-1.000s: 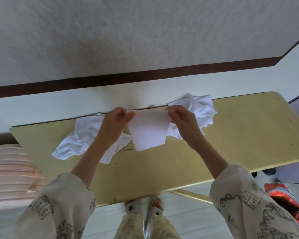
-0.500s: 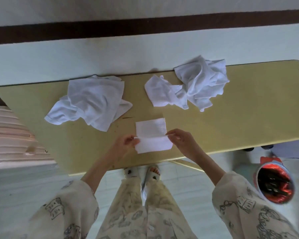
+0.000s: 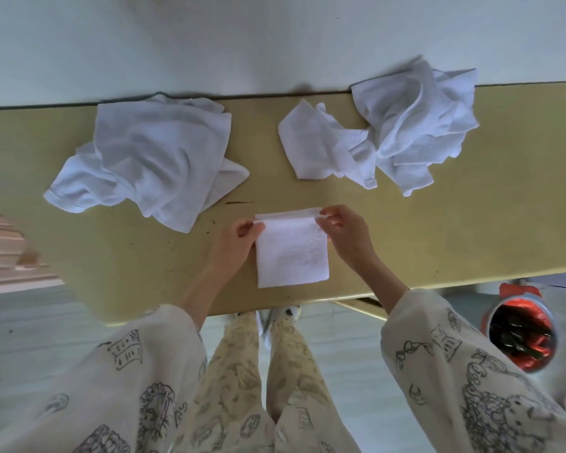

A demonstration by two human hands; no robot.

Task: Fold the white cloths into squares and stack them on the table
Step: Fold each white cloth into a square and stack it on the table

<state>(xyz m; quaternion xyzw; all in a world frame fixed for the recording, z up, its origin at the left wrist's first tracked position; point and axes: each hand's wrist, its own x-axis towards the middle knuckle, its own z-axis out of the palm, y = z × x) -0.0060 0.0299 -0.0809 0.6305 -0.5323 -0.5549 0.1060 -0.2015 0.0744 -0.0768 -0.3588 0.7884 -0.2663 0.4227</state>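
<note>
Both grips pinch folded cloth top corners: left hand, right hand; bin contents possibly wrappers.

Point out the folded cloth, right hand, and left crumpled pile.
folded cloth (image 3: 291,256), head view, centre of top layer
right hand (image 3: 347,235), head view, back of hand
left crumpled pile (image 3: 151,155), head view, middle

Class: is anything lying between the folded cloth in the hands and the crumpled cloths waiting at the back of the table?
Nothing visible. Bare table separates the folded cloth, pinched by left hand and right hand, from the crumpled cloths.
</note>
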